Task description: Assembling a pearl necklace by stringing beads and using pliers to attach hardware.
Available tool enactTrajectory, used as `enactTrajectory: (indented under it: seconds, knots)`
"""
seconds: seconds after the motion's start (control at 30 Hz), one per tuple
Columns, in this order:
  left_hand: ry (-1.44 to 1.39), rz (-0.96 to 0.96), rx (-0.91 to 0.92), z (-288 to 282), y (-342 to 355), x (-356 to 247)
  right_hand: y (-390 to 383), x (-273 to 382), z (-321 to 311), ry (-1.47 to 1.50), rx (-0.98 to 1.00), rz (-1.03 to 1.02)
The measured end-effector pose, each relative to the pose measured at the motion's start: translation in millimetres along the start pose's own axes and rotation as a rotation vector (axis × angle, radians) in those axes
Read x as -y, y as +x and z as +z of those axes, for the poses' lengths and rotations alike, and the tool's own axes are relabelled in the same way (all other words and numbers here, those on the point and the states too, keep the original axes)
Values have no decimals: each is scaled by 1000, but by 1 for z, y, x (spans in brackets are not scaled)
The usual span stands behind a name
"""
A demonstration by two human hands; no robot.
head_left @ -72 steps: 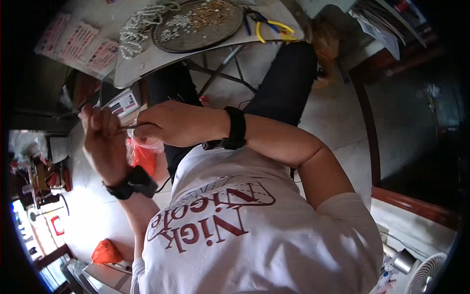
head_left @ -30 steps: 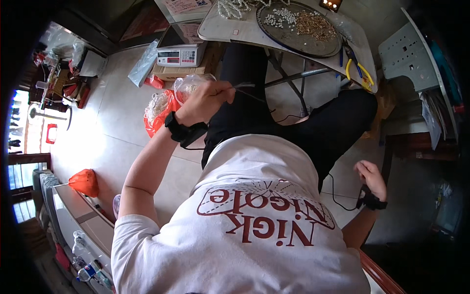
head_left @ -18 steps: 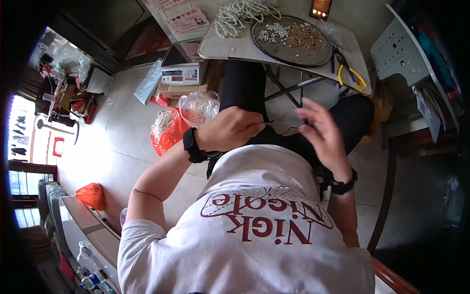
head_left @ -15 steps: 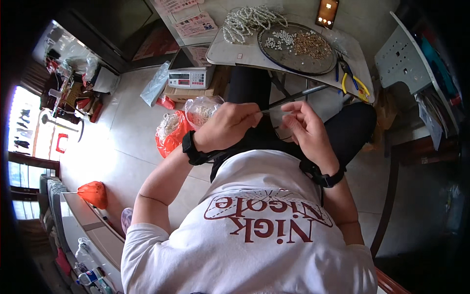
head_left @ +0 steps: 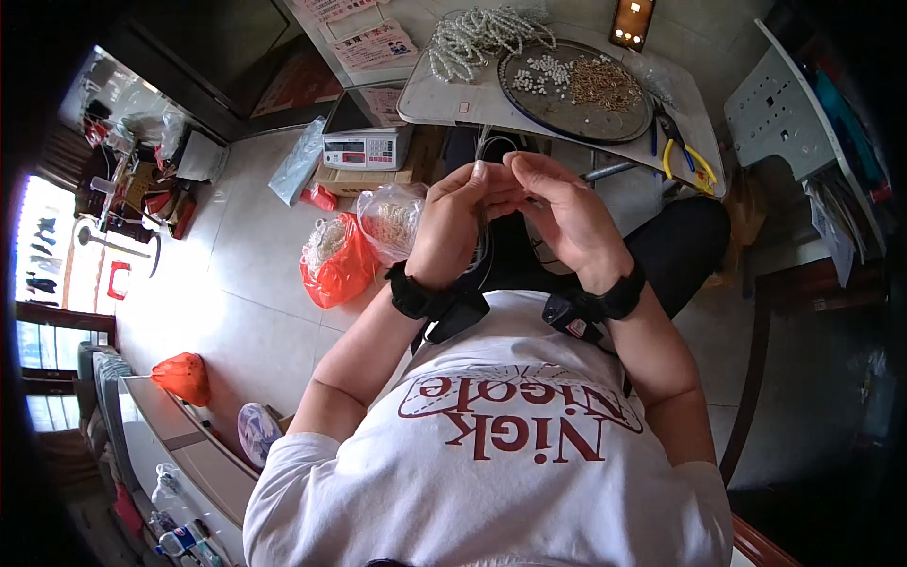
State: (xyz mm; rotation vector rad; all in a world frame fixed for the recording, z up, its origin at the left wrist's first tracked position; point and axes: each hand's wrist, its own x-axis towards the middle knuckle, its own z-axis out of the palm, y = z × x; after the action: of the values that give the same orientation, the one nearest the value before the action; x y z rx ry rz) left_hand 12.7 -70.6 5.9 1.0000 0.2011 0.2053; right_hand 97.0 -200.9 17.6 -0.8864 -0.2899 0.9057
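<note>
My left hand [head_left: 453, 222] is closed on a bundle of thin, clear strands [head_left: 485, 142], which look like cord or line. Their ends stick up past its thumb, and more strands hang down below the palm toward my lap. Against its fingers rests my right hand [head_left: 574, 219], curled with fingertips meeting the left ones. What those fingertips pinch, if anything, is hidden. On the table in front, a round tray [head_left: 539, 123] carries white beads [head_left: 548, 74] and small gold-coloured pieces [head_left: 605, 83]. Both wrists wear black straps.
Strung pearl-like beads [head_left: 482, 40] heap on the table [head_left: 435, 99], with yellow-handled pliers [head_left: 688, 156] and a phone [head_left: 631, 23] at its right. Left of my knees are a scale [head_left: 364, 151] on a cardboard box, and an orange bag [head_left: 335, 269] and a clear bag [head_left: 392, 222] of beads.
My hands were apart, a thin strand near the left fingertips; now they are together. The left has turned upright, with the strand bundle plainly showing, and the right has moved left against it.
</note>
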Motion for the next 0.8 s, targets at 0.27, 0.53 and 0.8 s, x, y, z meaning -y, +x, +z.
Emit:
enactTrajectory:
  seconds: [0.27,0.53,0.8]
  knots:
    - [-140,-48,26,-8,11,17,17,-14,0,-177,-133,-129]
    - [312,123,-133,-26,3,-13,24,111,-213,-2072,-1087,-279]
    - [805,444,-269,-33,12,-13,25,110,-180,-1931,-1175,-126]
